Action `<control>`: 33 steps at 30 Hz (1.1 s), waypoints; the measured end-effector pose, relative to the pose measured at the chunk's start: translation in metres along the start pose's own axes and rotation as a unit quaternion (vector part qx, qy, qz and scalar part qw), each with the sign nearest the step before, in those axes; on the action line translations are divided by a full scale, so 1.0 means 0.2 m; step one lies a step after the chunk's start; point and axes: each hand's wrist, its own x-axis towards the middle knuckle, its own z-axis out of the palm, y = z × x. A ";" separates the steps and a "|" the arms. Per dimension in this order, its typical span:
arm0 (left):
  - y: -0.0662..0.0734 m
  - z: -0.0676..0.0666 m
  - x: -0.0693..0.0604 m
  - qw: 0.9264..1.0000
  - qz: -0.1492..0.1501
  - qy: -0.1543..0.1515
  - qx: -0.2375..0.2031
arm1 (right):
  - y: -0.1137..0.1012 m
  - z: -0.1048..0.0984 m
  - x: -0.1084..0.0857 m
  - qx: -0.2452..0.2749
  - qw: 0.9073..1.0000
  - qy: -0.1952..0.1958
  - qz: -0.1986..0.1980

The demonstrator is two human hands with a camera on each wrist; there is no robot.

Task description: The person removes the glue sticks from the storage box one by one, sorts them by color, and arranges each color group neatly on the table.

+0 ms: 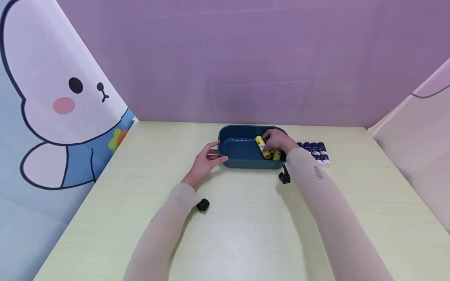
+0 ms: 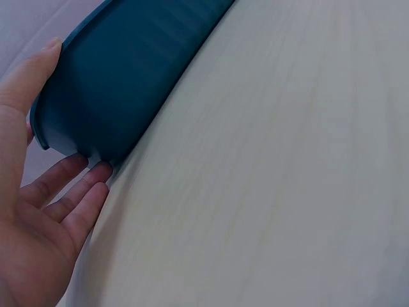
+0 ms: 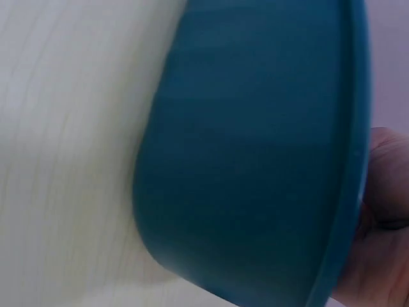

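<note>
A dark blue rectangular bin (image 1: 239, 163) stands on the table. My left hand (image 1: 207, 158) is at its left end, fingers extended against the end wall and thumb at the front corner; in the left wrist view, its fingertips touch the bin wall. My right hand (image 1: 279, 141) reaches over the right end into the bin, fingers bent down beside a yellow glue stick (image 1: 262, 146). A second yellow glue stick (image 1: 277, 155) lies partly under that hand. Whether the fingers pinch either stick cannot be made out. The bin wall (image 3: 255, 147) hides most of the right hand in the right wrist view.
Several dark blue glue sticks with white ends (image 1: 319, 152) lie side by side on the table, right of the bin, partly behind the right sleeve. A purple backdrop (image 1: 246, 62) rises behind the table (image 1: 242, 226). Printed cloth panels flank both sides.
</note>
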 end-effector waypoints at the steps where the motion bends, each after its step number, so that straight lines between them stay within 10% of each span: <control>1: -0.02 0.00 0.01 1.000 0.001 0.001 -0.001 | 0.00 0.00 0.00 -0.001 1.000 -0.005 0.002; 33: -0.11 0.00 0.05 1.000 0.016 0.020 0.003 | 0.02 0.00 -0.07 0.130 0.991 -0.010 -0.043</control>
